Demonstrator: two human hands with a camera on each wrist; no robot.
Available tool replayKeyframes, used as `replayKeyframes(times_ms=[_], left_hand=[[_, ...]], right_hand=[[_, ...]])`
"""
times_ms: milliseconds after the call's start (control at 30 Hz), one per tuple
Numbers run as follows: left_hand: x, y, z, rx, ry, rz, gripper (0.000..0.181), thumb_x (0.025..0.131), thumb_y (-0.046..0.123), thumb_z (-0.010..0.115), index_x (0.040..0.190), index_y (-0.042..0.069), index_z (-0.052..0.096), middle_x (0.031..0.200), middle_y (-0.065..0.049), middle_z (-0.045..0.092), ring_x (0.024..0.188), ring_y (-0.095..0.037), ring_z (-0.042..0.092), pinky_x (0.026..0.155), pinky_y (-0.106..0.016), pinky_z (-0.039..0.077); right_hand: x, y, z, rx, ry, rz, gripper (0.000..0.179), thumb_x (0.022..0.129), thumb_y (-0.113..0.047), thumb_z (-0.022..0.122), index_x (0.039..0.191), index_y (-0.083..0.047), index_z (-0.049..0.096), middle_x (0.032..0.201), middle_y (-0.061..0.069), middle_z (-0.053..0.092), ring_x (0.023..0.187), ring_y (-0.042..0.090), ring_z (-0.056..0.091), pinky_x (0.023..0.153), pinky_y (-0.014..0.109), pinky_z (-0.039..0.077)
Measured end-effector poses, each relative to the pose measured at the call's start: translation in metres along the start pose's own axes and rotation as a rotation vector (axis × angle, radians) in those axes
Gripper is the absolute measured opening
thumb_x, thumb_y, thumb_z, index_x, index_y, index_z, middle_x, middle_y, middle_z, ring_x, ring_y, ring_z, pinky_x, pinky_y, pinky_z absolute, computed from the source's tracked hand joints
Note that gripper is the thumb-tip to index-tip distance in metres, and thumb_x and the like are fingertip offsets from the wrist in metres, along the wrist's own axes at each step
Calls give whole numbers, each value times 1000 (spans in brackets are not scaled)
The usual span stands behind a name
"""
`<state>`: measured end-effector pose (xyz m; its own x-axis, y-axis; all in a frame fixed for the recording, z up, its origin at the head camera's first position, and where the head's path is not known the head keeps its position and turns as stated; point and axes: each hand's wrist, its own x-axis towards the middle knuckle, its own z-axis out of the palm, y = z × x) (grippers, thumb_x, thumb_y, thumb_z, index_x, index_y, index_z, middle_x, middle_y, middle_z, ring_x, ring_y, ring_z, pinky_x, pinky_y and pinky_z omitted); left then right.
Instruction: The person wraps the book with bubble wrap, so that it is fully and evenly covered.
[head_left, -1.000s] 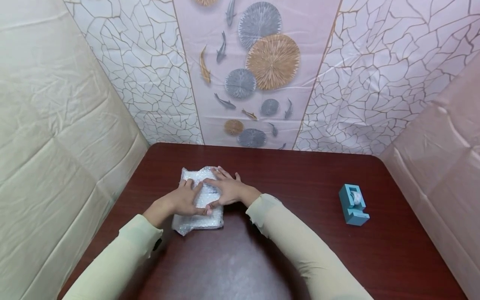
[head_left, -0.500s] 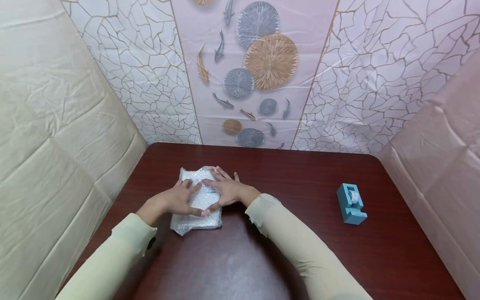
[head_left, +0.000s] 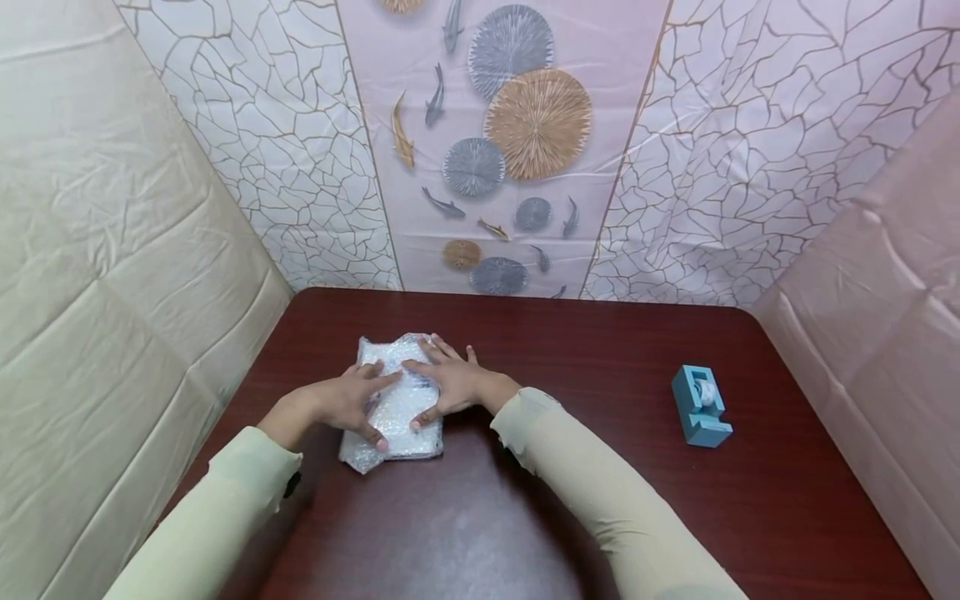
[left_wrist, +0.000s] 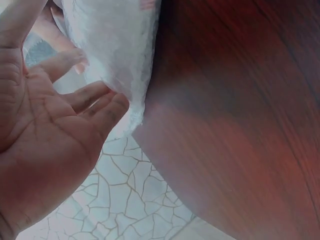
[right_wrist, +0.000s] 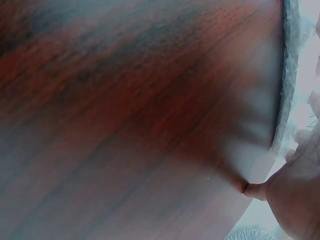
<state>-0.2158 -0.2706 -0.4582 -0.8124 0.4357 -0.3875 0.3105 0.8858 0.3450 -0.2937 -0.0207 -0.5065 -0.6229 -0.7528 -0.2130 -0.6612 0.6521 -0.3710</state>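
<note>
Looks light to me, soft-skinned and slippery, that bubble-wrapped packet [head_left: 401, 402] flat on the left half of the surface [head_left: 570, 358]; I'd take opposite edges. The left grip [head_left: 339, 402] and right grip [head_left: 461, 385] lie spread on it, clasping nothing, their thumbs, touching a moment ago, now apart

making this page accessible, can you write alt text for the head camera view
A person's left hand and right hand touch a flat, bubble-wrapped package on a dark red table. A blue tape dispenser sits apart to the right.
</note>
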Motion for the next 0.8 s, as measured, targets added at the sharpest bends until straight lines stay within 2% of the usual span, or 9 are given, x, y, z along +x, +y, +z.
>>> replayKeyframes(times_ms=[133,367,600,800], left_hand=[[0,-4,1,-22,-12,-5,128,77,53,99,177,17,27,183,-32,10,168,-59,10,127,-77,32],[-1,0,5,14,29,20,128,75,51,101,176,14,29,180,-36,12,165,-63,13,124,-78,35],[-2,4,8,44,29,-6,127,76,52,100,176,16,30,181,-35,13,166,-61,15,123,-76,39],[-2,2,10,49,43,-4,127,75,51,101,175,16,32,180,-35,14,165,-61,16,121,-76,40]], right_hand=[[-1,1,0,-4,3,0,118,82,-83,79,177,-40,22,188,2,-13,174,30,-15,129,84,2],[-5,1,-1,-30,6,-4,118,84,-84,76,178,-38,22,188,3,-13,175,30,-14,128,86,8],[-9,-1,-5,-48,-1,-5,119,85,-87,73,178,-35,20,188,3,-12,175,32,-12,127,87,8],[-14,-1,-5,-30,-10,0,120,85,-86,74,178,-34,20,189,4,-10,175,30,-12,127,88,8]])
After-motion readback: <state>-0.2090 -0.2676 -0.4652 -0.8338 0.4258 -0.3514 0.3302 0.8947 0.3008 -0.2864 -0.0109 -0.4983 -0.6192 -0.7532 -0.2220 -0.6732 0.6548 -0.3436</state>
